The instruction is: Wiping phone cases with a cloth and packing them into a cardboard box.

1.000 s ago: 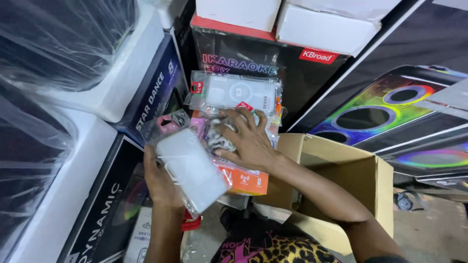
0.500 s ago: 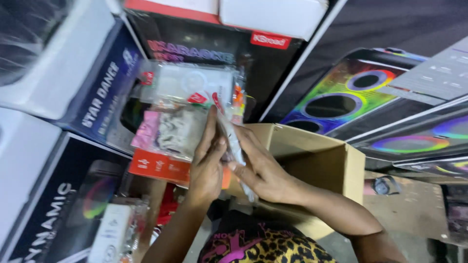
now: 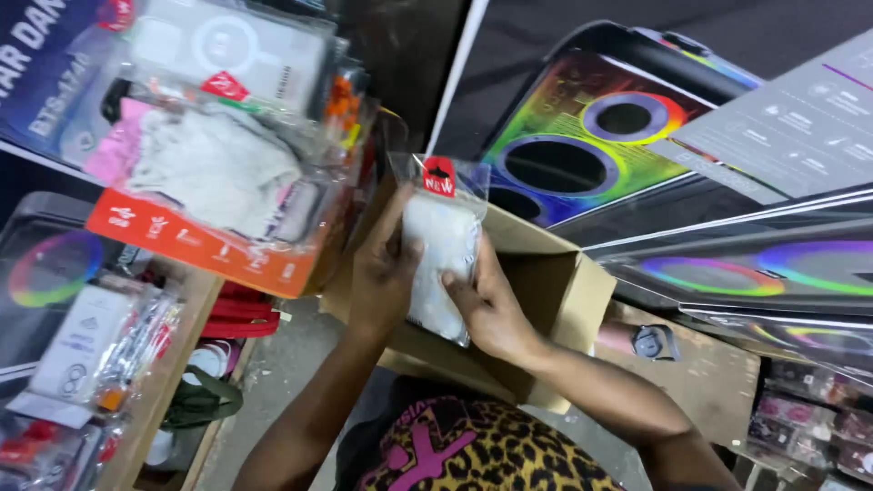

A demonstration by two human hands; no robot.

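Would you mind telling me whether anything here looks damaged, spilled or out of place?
Nothing stands out. Both hands, left and right, hold a clear packet with a white item over the open cardboard box; the packet looks intact, and nothing appears spilled.

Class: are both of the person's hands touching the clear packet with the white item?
Touching. The head view shows the left hand gripping one edge of the packet and the right hand the other.

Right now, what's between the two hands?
In the head view, a clear packet with something white inside sits between the left hand and right hand, over the cardboard box.
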